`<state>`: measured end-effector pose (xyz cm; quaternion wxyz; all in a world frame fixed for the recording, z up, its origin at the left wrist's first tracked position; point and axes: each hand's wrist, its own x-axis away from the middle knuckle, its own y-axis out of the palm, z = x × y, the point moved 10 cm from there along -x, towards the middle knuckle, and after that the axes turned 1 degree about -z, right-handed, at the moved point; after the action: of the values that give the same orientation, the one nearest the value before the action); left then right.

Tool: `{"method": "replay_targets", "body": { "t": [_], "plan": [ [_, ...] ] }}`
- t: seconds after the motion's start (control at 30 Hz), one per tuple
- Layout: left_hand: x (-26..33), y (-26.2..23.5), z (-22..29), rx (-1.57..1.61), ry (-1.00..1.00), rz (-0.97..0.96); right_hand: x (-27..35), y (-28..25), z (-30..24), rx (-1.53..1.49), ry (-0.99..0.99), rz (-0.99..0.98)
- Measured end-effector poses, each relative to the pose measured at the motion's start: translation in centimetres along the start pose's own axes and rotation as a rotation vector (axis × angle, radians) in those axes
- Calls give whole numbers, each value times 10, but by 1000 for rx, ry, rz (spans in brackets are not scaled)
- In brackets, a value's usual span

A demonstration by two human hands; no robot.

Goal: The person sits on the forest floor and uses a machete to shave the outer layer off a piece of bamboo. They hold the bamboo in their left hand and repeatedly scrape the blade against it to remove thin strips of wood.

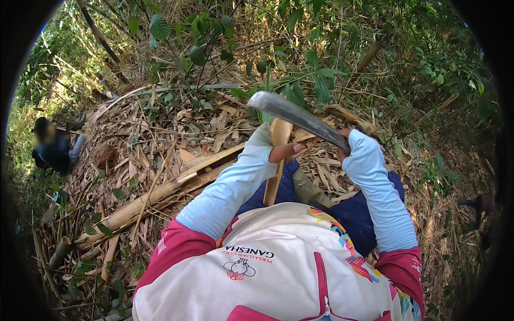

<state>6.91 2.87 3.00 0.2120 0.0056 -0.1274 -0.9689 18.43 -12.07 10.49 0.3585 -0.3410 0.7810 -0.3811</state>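
**Bamboo litter on a forest slope**

Dry, tan bamboo leaves and husks [160,134] cover the ground across the middle of the frame, with green undergrowth [300,32] along the top. At far left a second person in dark clothing [51,147] crouches among the plants. A long split bamboo pole [155,195] lies slanting from lower left toward the centre. Just right of centre, the left hand [281,152], in a pale blue sleeve, closes around an upright pale bamboo strip [278,166]. The right hand [345,142] grips the handle of a grey curved steel blade [294,113], which slants up-left above the strip's top end. Leafy twigs crowd behind the blade.
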Motion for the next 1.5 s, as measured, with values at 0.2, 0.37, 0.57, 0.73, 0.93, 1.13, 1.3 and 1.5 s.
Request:
{"method": "replay_targets", "body": {
  "t": [0.2,0.37,0.57,0.73,0.93,1.13,1.3,1.5],
  "plan": [
    [-19,47,-64,966,-14,-543,-22,16,-40,374,-121,-352],
    [-9,57,-99,1394,-297,-350,-20,30,-25,476,-71,-487],
    [6,64,-89,1624,-415,-252,-22,50,0,542,-18,-591],
    [8,52,-56,431,-71,-219,-37,61,4,570,67,-722],
    [7,36,-22,-273,162,-73,-50,64,18,630,78,-739],
    [-4,27,-26,-354,108,-47,-60,50,77,664,263,-793],
    [-8,21,-22,-490,85,-25,-32,59,69,601,367,-973],
    [-6,46,-63,313,-198,-174,-25,55,28,605,199,-803]
  ]
}}
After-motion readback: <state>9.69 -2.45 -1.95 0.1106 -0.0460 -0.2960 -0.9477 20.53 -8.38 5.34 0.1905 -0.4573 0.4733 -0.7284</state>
